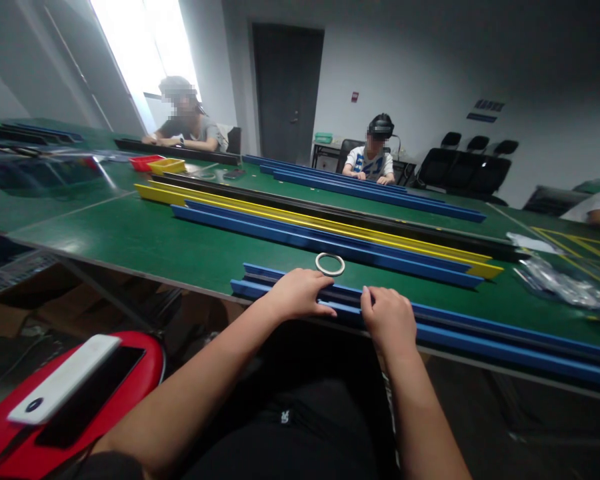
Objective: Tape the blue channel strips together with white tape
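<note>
A long blue channel-shaped rail (480, 338) lies along the near edge of the green table, with a dark strip running in its groove. Near its left end my left hand (299, 293) straddles the rail, fingers on the far side and thumb on the near side. My right hand (391, 319) is closed over the same rail a short way to the right, fingers curled and mostly hidden. Just beyond my left fingertips, a white ring (331, 274), perhaps a tape roll, lies flat on the table.
Further back lie another blue rail (320, 241), a yellow rail (260, 212) and black rails (350, 212). Red (147, 163) and yellow trays (167, 166) sit back left, clear plastic bags (563, 283) right. A red stool (145, 373) holds a white device (67, 380). Other people sit around.
</note>
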{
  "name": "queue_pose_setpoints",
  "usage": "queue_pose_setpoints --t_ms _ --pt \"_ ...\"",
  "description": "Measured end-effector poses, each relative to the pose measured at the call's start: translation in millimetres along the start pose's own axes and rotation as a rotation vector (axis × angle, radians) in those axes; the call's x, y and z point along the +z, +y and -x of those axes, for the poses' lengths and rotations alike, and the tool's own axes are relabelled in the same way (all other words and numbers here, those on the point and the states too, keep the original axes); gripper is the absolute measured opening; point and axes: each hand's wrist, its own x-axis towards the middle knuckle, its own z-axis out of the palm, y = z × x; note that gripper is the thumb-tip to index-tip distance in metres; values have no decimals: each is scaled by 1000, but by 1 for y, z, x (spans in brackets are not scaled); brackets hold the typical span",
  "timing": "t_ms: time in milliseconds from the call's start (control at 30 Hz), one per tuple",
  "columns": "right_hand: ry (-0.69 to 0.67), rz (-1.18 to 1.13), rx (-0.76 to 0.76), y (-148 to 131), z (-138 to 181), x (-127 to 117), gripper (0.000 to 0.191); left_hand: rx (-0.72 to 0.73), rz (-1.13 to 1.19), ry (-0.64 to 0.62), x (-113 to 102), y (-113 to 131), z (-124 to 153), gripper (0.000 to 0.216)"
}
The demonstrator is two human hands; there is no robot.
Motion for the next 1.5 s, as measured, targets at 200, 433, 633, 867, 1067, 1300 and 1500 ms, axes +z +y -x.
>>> queue_pose_setpoints --t_ms 200,433,633,867,1067,1300,1500 --pt "-82 50 99 61 3 -6 47 -124 -2 -2 -13 -45 34 83" --pt "-225 51 238 110 1 -13 51 -150 45 76 6 -48 35 75" --pt "-194 -11 174 67 -7 -18 48 -119 53 110 17 -23 18 76" --pt "4 -4 85 -7 -6 7 34 -75 226 190 48 11 -15 75" --pt "152 16 94 -3 1 25 31 -27 360 268 49 2 -4 71" --pt "222 17 101 -4 -1 27 30 -123 214 271 40 -11 16 71" --pt "202 7 94 -5 0 24 30 -163 44 299 48 -1 22 64"
